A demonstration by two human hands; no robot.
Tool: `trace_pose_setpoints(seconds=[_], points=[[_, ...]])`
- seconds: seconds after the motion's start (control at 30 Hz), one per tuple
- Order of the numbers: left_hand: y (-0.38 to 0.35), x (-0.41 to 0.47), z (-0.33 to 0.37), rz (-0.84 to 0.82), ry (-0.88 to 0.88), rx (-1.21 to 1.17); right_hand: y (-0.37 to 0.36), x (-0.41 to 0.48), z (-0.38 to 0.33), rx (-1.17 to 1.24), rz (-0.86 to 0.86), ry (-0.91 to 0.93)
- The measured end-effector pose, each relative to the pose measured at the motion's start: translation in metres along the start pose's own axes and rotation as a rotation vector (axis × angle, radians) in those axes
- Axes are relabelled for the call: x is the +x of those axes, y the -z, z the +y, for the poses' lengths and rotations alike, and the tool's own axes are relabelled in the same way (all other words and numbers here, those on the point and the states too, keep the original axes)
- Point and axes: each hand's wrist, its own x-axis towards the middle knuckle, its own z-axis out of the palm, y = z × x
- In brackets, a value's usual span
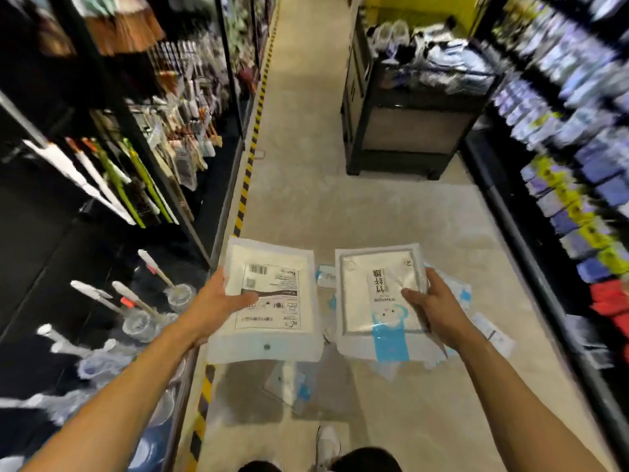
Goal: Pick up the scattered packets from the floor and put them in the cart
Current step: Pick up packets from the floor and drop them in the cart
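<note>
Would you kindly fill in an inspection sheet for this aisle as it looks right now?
Surface: beige floor, yellow-black stripe along its left edge.
Job's things: barcode packet and blue-label packet held up; loose packets on the floor beneath; loaded black cart ahead.
Clutter: nothing seen beyond those packets.
Hands: left hand grips the barcode packet; right hand grips the blue-label packet.
Cables: nothing seen.
Surroundings: stocked left shelves and right shelves.

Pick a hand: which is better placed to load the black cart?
Right, probably. The right hand grips white plastic packets with a blue strip, and the black cart stands ahead on that side; the left hand, holding a white barcode-labelled packet, would reach across.
</note>
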Motion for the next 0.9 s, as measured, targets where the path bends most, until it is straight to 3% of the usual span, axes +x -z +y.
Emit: trace_pose_setpoints(seconds=[0.23, 0.47, 0.77, 0.9], points=[[-0.051, 0.009, 0.108, -0.274, -0.169, 0.012, 0.081, -0.091, -0.023, 0.309, 0.213, -0.005], [-0.149, -0.021, 0.19, -0.591, -0.247, 0.093, 0.148, -0.247, -0.016, 0.44, 0.582, -0.025], [-0.319, -0.175, 0.228, -1.014, -0.442, 0.227, 0.205, -0.526, 0.074, 0.514, 1.105, -0.091], [-0.387, -0.264, 0.229, -1.159, -0.545, 0.298, 0.208, -0.638, 0.119, 0.529, 1.241, -0.131]])
